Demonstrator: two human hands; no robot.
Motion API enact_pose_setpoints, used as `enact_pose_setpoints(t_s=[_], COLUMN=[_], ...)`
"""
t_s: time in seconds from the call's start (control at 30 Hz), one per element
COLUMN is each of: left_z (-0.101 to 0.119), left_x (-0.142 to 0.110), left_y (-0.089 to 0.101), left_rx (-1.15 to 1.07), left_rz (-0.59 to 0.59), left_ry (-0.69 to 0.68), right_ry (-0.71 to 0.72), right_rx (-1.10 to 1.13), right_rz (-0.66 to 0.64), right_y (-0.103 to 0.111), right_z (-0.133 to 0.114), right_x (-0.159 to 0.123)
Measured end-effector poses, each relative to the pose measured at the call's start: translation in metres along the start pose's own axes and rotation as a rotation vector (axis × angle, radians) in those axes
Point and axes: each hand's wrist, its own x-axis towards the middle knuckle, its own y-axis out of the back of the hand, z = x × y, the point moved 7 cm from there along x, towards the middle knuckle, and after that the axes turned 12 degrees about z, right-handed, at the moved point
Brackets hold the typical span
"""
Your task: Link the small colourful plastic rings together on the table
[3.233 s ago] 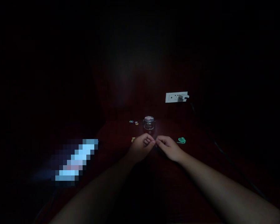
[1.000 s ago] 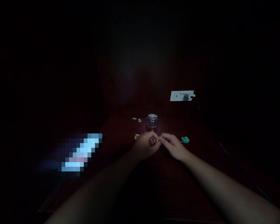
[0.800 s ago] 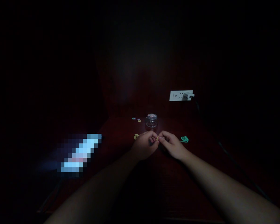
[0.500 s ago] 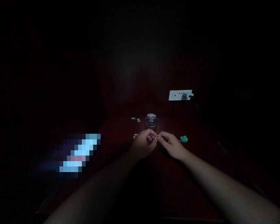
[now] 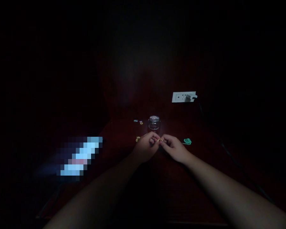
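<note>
Over the dark red table my left hand [image 5: 146, 147] and my right hand [image 5: 173, 147] meet fingertip to fingertip. Both are closed on a small yellow ring [image 5: 159, 140], which shows as a curved band between thumbs and forefingers. Just behind the hands stands a clear glass jar [image 5: 154, 123] with a patterned lid. A yellow looped piece [image 5: 138, 139] lies left of my left hand, partly hidden by it. To the right of my right hand rests a coiled green cord-like piece [image 5: 187, 141]. The dimness hides finer detail.
Small coloured rings [image 5: 141, 123] lie left of the jar. A white wall socket [image 5: 184, 97] with a plug in it is at the back right. A blurred-out bright screen [image 5: 82, 157] is at the left. A dark cable [image 5: 246, 173] runs along the right side.
Both hands stay nearly in place. The yellow ring has turned slightly between the fingertips, and more of its upper curve shows.
</note>
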Motion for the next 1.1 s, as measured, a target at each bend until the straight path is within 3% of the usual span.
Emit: enact_pose_setpoints(t_s=[0.53,1.1], left_z=[-0.0015,-0.0018], left_x=[-0.0007,0.0000], left_y=[-0.0005,0.0018], left_rx=[-0.004,-0.019], left_rz=[-0.030,0.035], left_ry=[0.042,0.031], right_ry=[-0.005,-0.043], right_rx=[0.028,0.102], right_rz=[-0.038,0.002], right_y=[-0.0035,0.0011], right_z=[-0.0048,-0.0049], right_x=[-0.0016,0.0003])
